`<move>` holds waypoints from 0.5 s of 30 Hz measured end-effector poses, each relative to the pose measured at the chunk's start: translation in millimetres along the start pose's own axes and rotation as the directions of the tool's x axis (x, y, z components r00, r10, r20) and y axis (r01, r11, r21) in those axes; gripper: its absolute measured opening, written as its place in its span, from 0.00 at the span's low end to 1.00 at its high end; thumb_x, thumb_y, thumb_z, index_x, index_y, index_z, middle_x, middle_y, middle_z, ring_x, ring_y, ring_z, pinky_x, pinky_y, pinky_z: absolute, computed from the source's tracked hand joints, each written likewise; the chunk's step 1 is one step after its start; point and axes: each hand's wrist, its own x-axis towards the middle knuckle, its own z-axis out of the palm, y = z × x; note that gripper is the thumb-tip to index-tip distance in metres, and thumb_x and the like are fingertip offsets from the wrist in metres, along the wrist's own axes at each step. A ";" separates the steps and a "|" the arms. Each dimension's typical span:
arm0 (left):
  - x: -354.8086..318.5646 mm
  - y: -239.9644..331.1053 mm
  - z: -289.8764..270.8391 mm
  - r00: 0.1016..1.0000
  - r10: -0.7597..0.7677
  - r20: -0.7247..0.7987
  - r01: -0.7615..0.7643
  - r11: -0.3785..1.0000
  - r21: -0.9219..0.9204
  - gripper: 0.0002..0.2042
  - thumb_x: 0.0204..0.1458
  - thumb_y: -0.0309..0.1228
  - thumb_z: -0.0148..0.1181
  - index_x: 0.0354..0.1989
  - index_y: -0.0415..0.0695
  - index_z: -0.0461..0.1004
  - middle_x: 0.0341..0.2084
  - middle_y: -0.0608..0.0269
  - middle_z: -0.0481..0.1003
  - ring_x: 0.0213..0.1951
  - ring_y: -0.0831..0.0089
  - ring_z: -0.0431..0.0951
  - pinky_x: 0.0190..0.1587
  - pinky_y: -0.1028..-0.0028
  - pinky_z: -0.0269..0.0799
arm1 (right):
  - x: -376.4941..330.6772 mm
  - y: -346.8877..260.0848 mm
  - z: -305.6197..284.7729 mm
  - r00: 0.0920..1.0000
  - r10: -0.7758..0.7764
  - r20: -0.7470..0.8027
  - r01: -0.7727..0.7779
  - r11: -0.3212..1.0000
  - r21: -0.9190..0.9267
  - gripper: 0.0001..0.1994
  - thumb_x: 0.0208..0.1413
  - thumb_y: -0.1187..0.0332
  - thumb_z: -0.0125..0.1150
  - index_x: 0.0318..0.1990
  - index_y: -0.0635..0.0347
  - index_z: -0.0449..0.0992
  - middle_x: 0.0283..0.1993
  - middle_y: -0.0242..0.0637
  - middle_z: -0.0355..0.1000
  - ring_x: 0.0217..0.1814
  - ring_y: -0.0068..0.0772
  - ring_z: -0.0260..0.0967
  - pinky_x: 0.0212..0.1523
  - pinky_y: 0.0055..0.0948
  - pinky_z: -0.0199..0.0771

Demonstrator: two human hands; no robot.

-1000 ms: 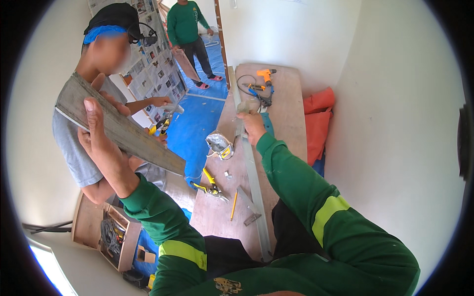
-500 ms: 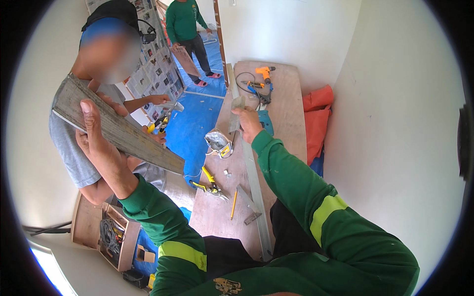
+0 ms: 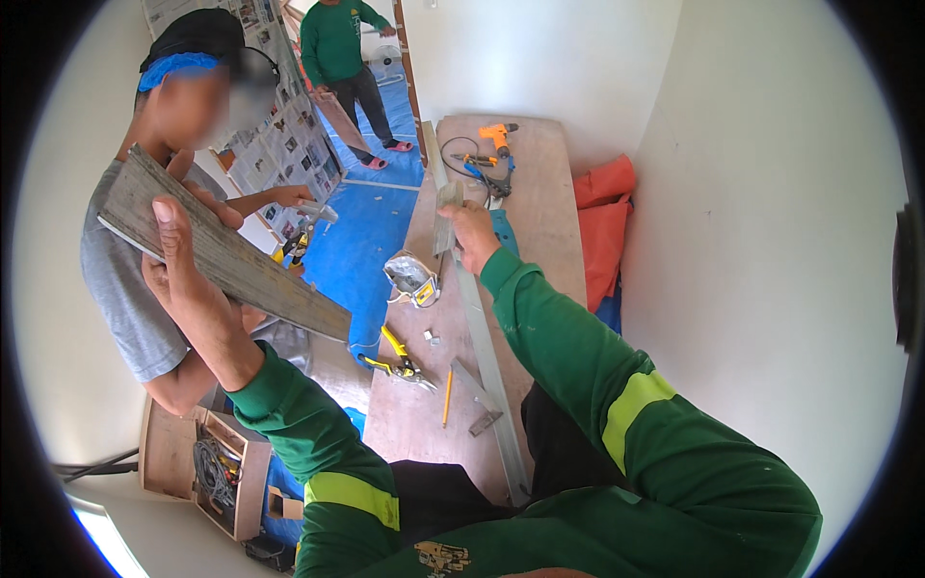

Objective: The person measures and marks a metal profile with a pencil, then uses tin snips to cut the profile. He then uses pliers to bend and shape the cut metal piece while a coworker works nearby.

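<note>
My left hand grips a long, weathered grey board, thumb over its near edge, held up at a tilt on the left. My right hand is closed on a short grey metal piece above the far half of the workbench. Below it runs a long metal channel along the bench. Beside the right hand lies a teal tool, partly hidden. Yellow-handled snips, a pencil and a try-square-like tool lie on the nearer bench.
A co-worker in grey stands behind the board, holding yellow-handled snips and a metal piece. An orange drill, an open container and a red sheet are around the bench. A wooden toolbox sits lower left.
The view has shifted slightly, moving the bench a little left. Both hands keep their holds, and the co-worker's head has turned and tilted down.
</note>
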 end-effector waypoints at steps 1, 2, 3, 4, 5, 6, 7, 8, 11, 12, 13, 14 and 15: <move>-0.7 -0.3 0.8 1.000 -0.005 -0.015 0.005 1.000 -0.004 0.33 0.65 0.49 0.64 0.63 0.27 0.74 0.33 0.59 0.78 0.31 0.73 0.79 0.35 0.74 0.72 | 1.4 0.8 -2.0 1.000 -0.003 0.000 0.003 1.000 -0.006 0.18 0.55 0.66 0.70 0.50 0.66 0.77 0.42 0.39 0.75 0.41 0.30 0.71 0.40 0.38 0.72; -1.0 -0.3 1.6 1.000 -0.005 -0.012 0.005 1.000 -0.002 0.33 0.65 0.49 0.64 0.63 0.27 0.74 0.32 0.59 0.78 0.31 0.73 0.79 0.34 0.74 0.72 | 2.7 1.5 -3.9 1.000 0.004 -0.014 -0.004 1.000 -0.019 0.18 0.55 0.66 0.70 0.50 0.66 0.76 0.42 0.39 0.75 0.41 0.30 0.70 0.40 0.38 0.72; -1.5 -0.3 2.5 1.000 0.005 0.003 -0.005 1.000 0.001 0.33 0.65 0.49 0.64 0.63 0.27 0.74 0.32 0.59 0.78 0.31 0.73 0.79 0.34 0.74 0.72 | 4.0 2.5 -5.9 1.000 -0.009 -0.004 0.009 1.000 -0.011 0.18 0.55 0.66 0.70 0.49 0.66 0.76 0.42 0.38 0.75 0.41 0.30 0.70 0.40 0.38 0.72; -1.7 -0.4 3.6 1.000 -0.008 -0.005 0.008 1.000 -0.005 0.33 0.65 0.49 0.64 0.63 0.27 0.74 0.32 0.59 0.78 0.31 0.74 0.79 0.34 0.74 0.72 | 5.2 3.3 -7.6 1.000 -0.013 -0.008 0.013 1.000 -0.010 0.18 0.54 0.66 0.70 0.49 0.66 0.76 0.42 0.38 0.74 0.41 0.30 0.69 0.40 0.39 0.72; -2.0 -0.3 4.9 1.000 -0.011 -0.002 0.011 1.000 -0.010 0.32 0.65 0.49 0.64 0.63 0.28 0.74 0.32 0.59 0.78 0.31 0.74 0.78 0.34 0.74 0.72 | 6.4 4.2 -9.3 1.000 -0.007 -0.020 0.007 1.000 -0.013 0.18 0.54 0.66 0.70 0.49 0.66 0.76 0.41 0.37 0.74 0.41 0.30 0.69 0.39 0.39 0.71; -2.4 -0.2 6.1 1.000 -0.013 0.017 0.013 1.000 -0.015 0.32 0.65 0.49 0.64 0.62 0.28 0.74 0.32 0.59 0.78 0.31 0.74 0.78 0.34 0.74 0.72 | 7.5 4.9 -10.7 1.000 -0.019 -0.004 0.019 1.000 -0.010 0.18 0.53 0.66 0.70 0.49 0.66 0.76 0.41 0.37 0.74 0.41 0.30 0.69 0.40 0.39 0.71; -2.6 0.0 7.4 1.000 -0.012 0.005 0.012 1.000 -0.019 0.32 0.65 0.48 0.64 0.62 0.28 0.75 0.32 0.59 0.78 0.30 0.74 0.78 0.34 0.74 0.72 | 8.4 5.5 -12.0 1.000 -0.021 0.002 0.021 1.000 -0.011 0.19 0.53 0.65 0.71 0.49 0.66 0.76 0.41 0.37 0.74 0.41 0.30 0.69 0.40 0.39 0.71; -3.2 0.3 8.4 1.000 -0.010 0.008 0.010 1.000 -0.024 0.31 0.65 0.48 0.64 0.62 0.28 0.75 0.32 0.59 0.78 0.30 0.74 0.78 0.34 0.74 0.72 | 9.2 6.2 -13.0 1.000 -0.006 -0.015 0.006 1.000 -0.020 0.19 0.53 0.65 0.71 0.49 0.66 0.76 0.42 0.37 0.74 0.41 0.30 0.69 0.40 0.39 0.71; -4.3 1.2 10.4 1.000 -0.008 0.002 0.008 1.000 -0.028 0.31 0.66 0.48 0.64 0.62 0.28 0.75 0.31 0.59 0.78 0.30 0.74 0.78 0.34 0.74 0.71 | 9.8 7.1 -15.2 1.000 0.000 -0.014 0.000 0.999 -0.032 0.19 0.52 0.65 0.71 0.49 0.65 0.76 0.41 0.37 0.74 0.41 0.30 0.70 0.41 0.38 0.71; -4.6 1.1 10.8 1.000 -0.009 -0.002 0.009 1.000 -0.029 0.30 0.66 0.48 0.63 0.61 0.28 0.76 0.32 0.60 0.78 0.30 0.74 0.78 0.34 0.75 0.71 | 9.5 7.2 -16.1 1.000 -0.020 0.004 0.020 1.000 -0.024 0.19 0.53 0.65 0.71 0.49 0.65 0.76 0.41 0.36 0.74 0.41 0.29 0.70 0.40 0.38 0.71; -4.8 0.8 11.0 1.000 -0.007 -0.005 0.006 0.999 -0.034 0.30 0.66 0.48 0.63 0.61 0.29 0.76 0.32 0.60 0.78 0.30 0.74 0.78 0.34 0.75 0.71 | 8.9 7.0 -17.1 1.000 -0.025 0.002 0.025 0.999 -0.022 0.19 0.53 0.65 0.71 0.49 0.65 0.76 0.41 0.36 0.74 0.41 0.29 0.70 0.40 0.37 0.71; -4.8 0.4 11.2 1.000 -0.005 -0.007 0.005 0.999 -0.039 0.30 0.66 0.48 0.64 0.61 0.29 0.76 0.32 0.60 0.78 0.30 0.74 0.78 0.34 0.75 0.71 | 8.2 6.5 -18.4 1.000 -0.017 -0.012 0.016 1.000 -0.020 0.18 0.53 0.65 0.71 0.49 0.65 0.76 0.40 0.36 0.74 0.41 0.29 0.70 0.40 0.37 0.71; -4.8 -0.2 11.3 1.000 -0.001 0.012 0.002 0.999 -0.054 0.30 0.66 0.48 0.64 0.61 0.29 0.76 0.32 0.60 0.78 0.30 0.74 0.78 0.34 0.75 0.71 | 7.5 6.0 -19.9 1.000 -0.020 0.001 0.020 1.000 -0.017 0.18 0.54 0.65 0.70 0.49 0.64 0.76 0.40 0.36 0.74 0.40 0.28 0.70 0.39 0.36 0.70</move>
